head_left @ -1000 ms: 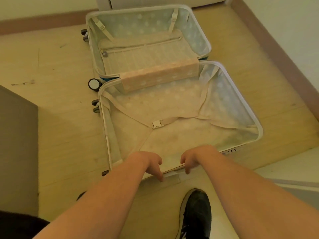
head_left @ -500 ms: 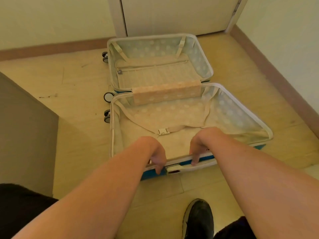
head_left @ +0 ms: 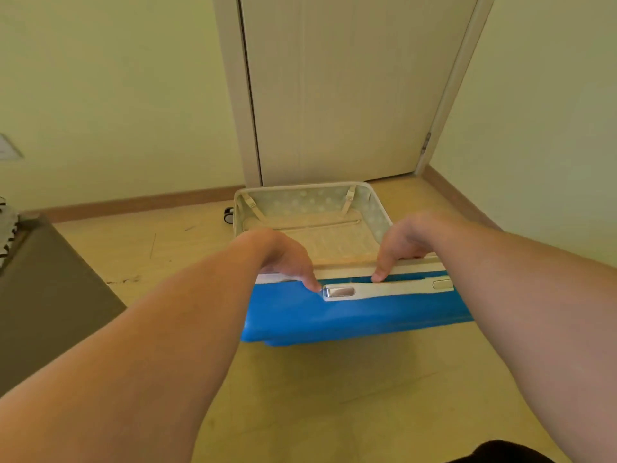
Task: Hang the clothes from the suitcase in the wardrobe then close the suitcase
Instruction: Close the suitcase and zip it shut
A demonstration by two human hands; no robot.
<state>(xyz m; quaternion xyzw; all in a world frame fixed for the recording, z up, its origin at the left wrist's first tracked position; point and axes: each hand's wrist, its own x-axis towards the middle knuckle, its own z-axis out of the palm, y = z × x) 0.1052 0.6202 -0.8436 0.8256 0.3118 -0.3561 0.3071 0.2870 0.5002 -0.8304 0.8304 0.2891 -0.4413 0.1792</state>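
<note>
Left hand (head_left: 283, 259) is clamped on the raised rim of the suitcase (head_left: 350, 312) near half, fingers curled over it; right hand (head_left: 400, 243) is clamped likewise. Far half is left flat by the door (head_left: 334, 88). Fingers could be pinched if the half is dropped shut.

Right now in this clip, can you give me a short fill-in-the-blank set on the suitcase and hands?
1. The raised shell of the suitcase is ____ outside.
2. The left hand and right hand both hold the shell's ____ rim.
3. The far half lies before a closed ____.
4. The white handle sits ____ the hands.

Missing: blue; white; door; below
</note>
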